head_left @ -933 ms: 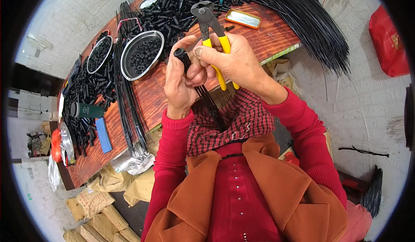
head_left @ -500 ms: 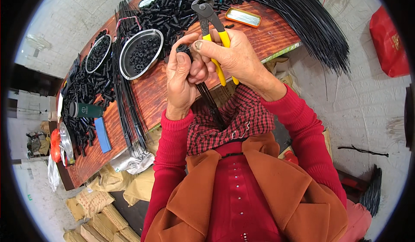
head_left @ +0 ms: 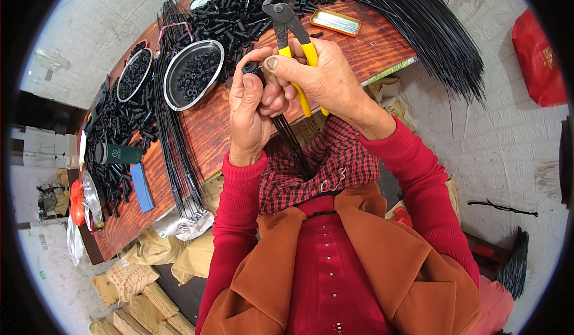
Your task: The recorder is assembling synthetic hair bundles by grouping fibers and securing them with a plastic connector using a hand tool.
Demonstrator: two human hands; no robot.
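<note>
Both hands raised close together over the near edge of the wooden table [head_left: 382,48]. Left hand [head_left: 248,116] clenched around a bundle of thin black rods [head_left: 293,143], which runs down from the fist toward the checked cloth [head_left: 323,167] on the lap; a small black tube piece [head_left: 250,67] sits at the top of the bundle, between the left fingertips and the right thumb. Right hand [head_left: 326,78] grasping yellow-handled nipper pliers [head_left: 290,30], handles in the palm, dark metal head pointing up and away over the table, jaws look closed or nearly so, nothing seen between them. Right thumb presses against the black tube piece, so both hands touch at that spot. On the table behind the hands: big heap of black tube pieces [head_left: 251,6], a round metal bowl [head_left: 173,96] holding more black pieces just left of the hands, a second smaller bowl [head_left: 122,81] further left also with black pieces. Long black rods [head_left: 173,149] lie in a band across the table left of the bowl, another large fan of black rods [head_left: 430,30] hangs off the far right corner. Small flat metal tin [head_left: 335,22] near the pliers head. Dark green bottle [head_left: 119,154] lying at the left end, blue flat strip [head_left: 142,186] near it.
</note>
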